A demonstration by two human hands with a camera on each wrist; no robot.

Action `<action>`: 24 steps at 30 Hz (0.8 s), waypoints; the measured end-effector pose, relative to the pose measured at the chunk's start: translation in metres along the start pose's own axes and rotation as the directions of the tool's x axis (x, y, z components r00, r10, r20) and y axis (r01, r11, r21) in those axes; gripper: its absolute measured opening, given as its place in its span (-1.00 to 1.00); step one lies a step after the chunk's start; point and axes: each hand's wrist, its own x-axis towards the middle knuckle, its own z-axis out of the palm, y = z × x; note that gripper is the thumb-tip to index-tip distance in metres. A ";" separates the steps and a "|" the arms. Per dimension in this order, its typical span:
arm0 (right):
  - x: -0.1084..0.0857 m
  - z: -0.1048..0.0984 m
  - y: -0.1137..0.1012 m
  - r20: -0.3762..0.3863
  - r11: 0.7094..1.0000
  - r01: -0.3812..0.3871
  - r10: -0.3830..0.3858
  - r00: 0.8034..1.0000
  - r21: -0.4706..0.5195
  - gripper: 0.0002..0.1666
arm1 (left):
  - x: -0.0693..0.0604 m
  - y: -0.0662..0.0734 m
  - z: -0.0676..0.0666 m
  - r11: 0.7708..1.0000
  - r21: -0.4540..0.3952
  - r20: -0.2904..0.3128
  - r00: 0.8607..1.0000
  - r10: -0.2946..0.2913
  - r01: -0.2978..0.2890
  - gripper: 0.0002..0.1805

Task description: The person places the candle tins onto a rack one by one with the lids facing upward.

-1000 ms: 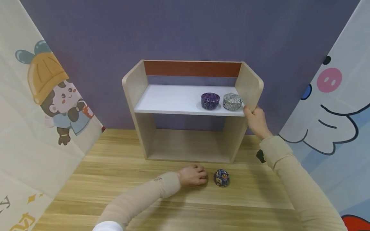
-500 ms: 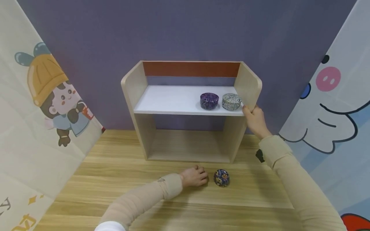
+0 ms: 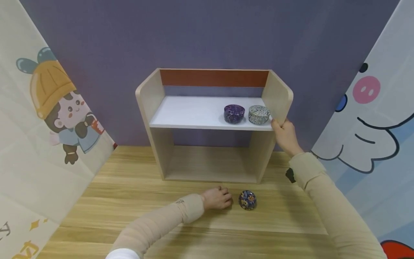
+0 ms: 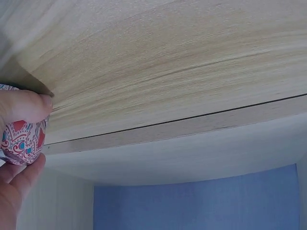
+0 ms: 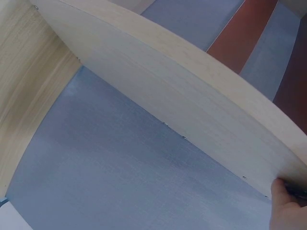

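Observation:
My left hand (image 3: 218,198) is low over the table in front of the shelf unit. In the left wrist view its thumb and fingers hold a small round tin (image 4: 21,143) with a red, white and teal pattern; the head view hides this tin beneath the hand. Just right of that hand, a dark blue tin (image 3: 247,200) with a colourful print stands on the table. My right hand (image 3: 286,136) grips the front edge of the shelf unit's right side panel (image 3: 280,97). On the white upper board (image 3: 194,111) sit a purple tin (image 3: 234,114) and a pale green patterned tin (image 3: 258,115).
The two-level wooden shelf unit (image 3: 156,154) stands on the wood-grain table (image 3: 129,194) against a blue-grey backdrop (image 3: 207,32). Cartoon-printed sheets flank it on both sides. A small black object (image 3: 290,175) lies beside the right forearm.

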 end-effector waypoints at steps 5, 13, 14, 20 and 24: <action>0.000 0.000 0.000 0.002 1.000 -0.004 0.004 1.000 -0.002 -0.47 | 0.001 -0.002 -0.003 1.000 -0.019 0.053 0.999 0.006 -0.005 -0.67; 0.000 -0.001 -0.002 0.015 1.000 -0.007 0.007 1.000 0.004 -0.46 | 0.002 -0.008 -0.006 0.999 -0.051 0.132 0.991 0.003 0.004 -0.58; 0.001 -0.001 -0.002 0.014 1.000 -0.006 0.006 1.000 0.005 -0.47 | 0.002 -0.009 -0.007 0.999 -0.051 0.133 0.991 -0.003 0.010 -0.59; 0.000 -0.001 -0.003 0.003 1.000 -0.010 0.010 1.000 0.010 -0.49 | -0.002 -0.018 -0.007 0.996 -0.047 0.035 0.996 -0.077 0.079 -0.61; -0.001 -0.001 -0.002 0.010 1.000 -0.017 0.017 1.000 0.018 -0.46 | -0.006 -0.024 -0.006 0.985 -0.058 -0.137 0.976 -0.170 0.163 -0.70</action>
